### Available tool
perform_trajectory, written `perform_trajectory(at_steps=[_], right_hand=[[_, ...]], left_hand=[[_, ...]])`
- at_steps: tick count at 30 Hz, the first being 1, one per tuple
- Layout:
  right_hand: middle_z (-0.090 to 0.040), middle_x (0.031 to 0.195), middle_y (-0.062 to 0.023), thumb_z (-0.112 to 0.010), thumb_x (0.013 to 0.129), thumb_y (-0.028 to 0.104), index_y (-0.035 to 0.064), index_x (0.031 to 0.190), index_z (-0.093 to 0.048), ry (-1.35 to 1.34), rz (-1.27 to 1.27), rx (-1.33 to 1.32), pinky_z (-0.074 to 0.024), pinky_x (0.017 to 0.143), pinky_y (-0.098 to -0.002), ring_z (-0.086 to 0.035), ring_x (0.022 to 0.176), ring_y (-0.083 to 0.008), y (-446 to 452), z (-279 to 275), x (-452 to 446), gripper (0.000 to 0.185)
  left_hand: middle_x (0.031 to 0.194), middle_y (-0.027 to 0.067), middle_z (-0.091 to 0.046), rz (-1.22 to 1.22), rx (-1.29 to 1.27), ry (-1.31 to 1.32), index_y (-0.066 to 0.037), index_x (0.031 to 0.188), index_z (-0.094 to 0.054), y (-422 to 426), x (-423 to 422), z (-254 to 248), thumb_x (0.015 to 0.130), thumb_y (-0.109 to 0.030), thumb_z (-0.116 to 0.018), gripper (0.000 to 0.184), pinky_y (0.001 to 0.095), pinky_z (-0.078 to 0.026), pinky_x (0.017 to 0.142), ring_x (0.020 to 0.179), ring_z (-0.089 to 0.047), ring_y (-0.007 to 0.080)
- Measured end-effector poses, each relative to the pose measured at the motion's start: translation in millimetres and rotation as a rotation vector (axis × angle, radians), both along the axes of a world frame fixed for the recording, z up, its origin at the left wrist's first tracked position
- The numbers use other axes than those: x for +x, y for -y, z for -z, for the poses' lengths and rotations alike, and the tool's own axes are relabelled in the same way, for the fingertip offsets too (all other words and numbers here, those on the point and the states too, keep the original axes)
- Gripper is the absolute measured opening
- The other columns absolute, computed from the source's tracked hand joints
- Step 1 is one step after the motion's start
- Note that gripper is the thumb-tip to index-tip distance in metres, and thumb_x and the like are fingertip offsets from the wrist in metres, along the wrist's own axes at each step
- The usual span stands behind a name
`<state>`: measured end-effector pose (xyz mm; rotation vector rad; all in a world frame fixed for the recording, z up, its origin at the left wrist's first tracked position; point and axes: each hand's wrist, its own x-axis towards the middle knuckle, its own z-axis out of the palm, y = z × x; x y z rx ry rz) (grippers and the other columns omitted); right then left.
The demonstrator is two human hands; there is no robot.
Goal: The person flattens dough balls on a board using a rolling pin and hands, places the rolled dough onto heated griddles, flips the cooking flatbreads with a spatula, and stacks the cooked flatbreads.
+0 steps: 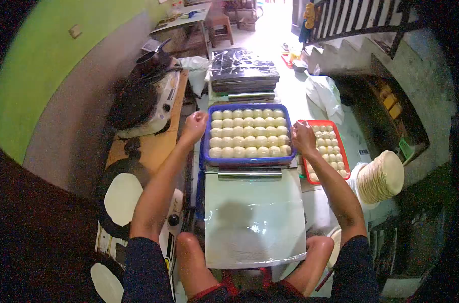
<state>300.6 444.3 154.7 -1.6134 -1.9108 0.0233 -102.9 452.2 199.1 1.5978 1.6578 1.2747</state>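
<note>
A blue tray full of dough balls in rows sits straight ahead; a glossy sheen lies over the balls. My left hand is closed at the tray's left rim. On the opposite side my right hand, its fingers curled together, is by the right rim, between it and a red tray of smaller dough balls. What either hand pinches is too small to make out. Nearer me, a metal rolling pin lies at the far end of a pale board covered with clear plastic.
On the left, flat dough rounds lie on griddles over a stove; a dark pan stands farther back. A stack of flatbreads is at right. Behind the blue tray are a second metal rod and a black marbled stack.
</note>
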Motion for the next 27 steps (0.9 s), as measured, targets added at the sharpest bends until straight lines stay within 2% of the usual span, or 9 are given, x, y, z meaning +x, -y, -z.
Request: perform_trajectory(at_steps=[3, 6, 9, 13, 17, 20, 23, 25, 27], right_hand=[[-0.070, 0.085, -0.0160, -0.060, 0.095, 0.027, 0.0047, 0.098, -0.070, -0.129, -0.133, -0.144, -0.0546, 0.081, -0.0466, -0.069, 0.088, -0.0344, 14.6, -19.7, -18.3, 0.025], [-0.073, 0.090, -0.0141, -0.063, 0.095, 0.032, 0.0054, 0.103, -0.072, -0.285, -0.250, -0.325, -0.0553, 0.074, -0.0393, -0.071, 0.081, -0.0263, 50.4, -40.2, -54.6, 0.029], [-0.073, 0.092, -0.0145, -0.063, 0.095, 0.032, 0.0047, 0.102, -0.072, -0.384, -0.366, -0.301, -0.0556, 0.073, -0.0398, -0.071, 0.078, -0.0256, 82.7, -47.6, -87.0, 0.030], [-0.073, 0.092, -0.0167, -0.064, 0.094, 0.033, 0.0038, 0.100, -0.073, -0.412, -0.424, -0.392, -0.0559, 0.074, -0.0395, -0.071, 0.082, -0.0255, 99.2, -45.2, -94.8, 0.031], [-0.074, 0.094, -0.0171, -0.064, 0.094, 0.033, 0.0050, 0.100, -0.074, -0.389, -0.353, -0.443, -0.0559, 0.079, -0.0412, -0.072, 0.088, -0.0293, 96.7, -25.1, -85.7, 0.031], [-0.069, 0.116, -0.0230, -0.062, 0.095, 0.038, 0.0055, 0.114, -0.071, -0.213, -0.196, -0.317, -0.0519, 0.094, -0.0431, -0.067, 0.108, -0.0347, 81.6, -5.4, -77.2, 0.039], [-0.038, 0.152, -0.0292, -0.048, 0.099, 0.053, 0.0011, 0.141, -0.052, 0.010, 0.039, -0.260, -0.0279, 0.116, -0.0546, -0.036, 0.144, -0.0374, 33.9, 40.5, -51.6, 0.067], [-0.007, 0.164, -0.0246, -0.030, 0.098, 0.067, 0.0030, 0.157, -0.023, 0.169, 0.172, -0.511, -0.0087, 0.120, -0.0614, -0.007, 0.153, -0.0357, 11.1, 45.8, -39.5, 0.087], [0.003, 0.166, -0.0205, -0.023, 0.096, 0.071, 0.0031, 0.158, -0.013, 0.270, 0.255, -0.471, 0.0041, 0.119, -0.0629, 0.007, 0.154, -0.0334, -17.7, 49.3, -56.4, 0.092]], left_hand=[[0.084, 0.0070, -0.067, 0.274, -0.320, 1.297, -0.006, 0.097, -0.068, 61.5, 26.9, -57.3, 0.099, -0.026, -0.051, 0.027, 0.0373, -0.052, 0.072, 0.081, -0.064, 0.0237], [0.071, -0.0004, -0.043, 0.548, -0.217, 1.772, -0.009, 0.083, -0.057, 92.6, 33.6, -24.5, 0.100, -0.022, -0.049, 0.023, 0.0302, -0.036, 0.061, 0.061, -0.039, 0.0135], [0.067, -0.0025, -0.028, 0.675, -0.190, 1.862, -0.011, 0.073, -0.047, 140.6, 50.6, -40.1, 0.099, -0.019, -0.049, 0.027, 0.0299, -0.026, 0.058, 0.059, -0.029, 0.0121], [0.065, -0.0019, -0.031, 0.603, -0.201, 1.727, -0.011, 0.073, -0.046, 163.3, 58.4, -38.2, 0.098, -0.018, -0.050, 0.027, 0.0307, -0.030, 0.059, 0.060, -0.033, 0.0127], [0.070, -0.0005, -0.040, 0.302, -0.208, 1.593, -0.010, 0.083, -0.050, 170.6, 62.8, -22.2, 0.101, -0.019, -0.047, 0.021, 0.0301, -0.039, 0.064, 0.064, -0.041, 0.0140], [0.075, 0.0005, -0.047, 0.262, -0.237, 1.607, -0.010, 0.089, -0.052, 169.1, 57.4, -4.3, 0.103, -0.021, -0.048, 0.019, 0.0308, -0.043, 0.067, 0.069, -0.048, 0.0146], [0.079, 0.0010, -0.053, 0.180, -0.257, 1.593, -0.010, 0.094, -0.054, 170.6, 60.3, 11.4, 0.099, -0.015, -0.059, 0.009, 0.0297, -0.046, 0.069, 0.073, -0.054, 0.0146], [0.084, 0.0022, -0.058, 0.095, -0.224, 1.365, -0.008, 0.097, -0.056, 182.9, 75.6, 15.9, 0.096, -0.011, -0.063, 0.008, 0.0297, -0.050, 0.072, 0.079, -0.058, 0.0141], [0.088, 0.0039, -0.063, 0.070, -0.250, 1.160, -0.006, 0.101, -0.058, 193.5, 72.4, 34.1, 0.094, -0.009, -0.068, 0.012, 0.0297, -0.053, 0.075, 0.082, -0.062, 0.0140]])
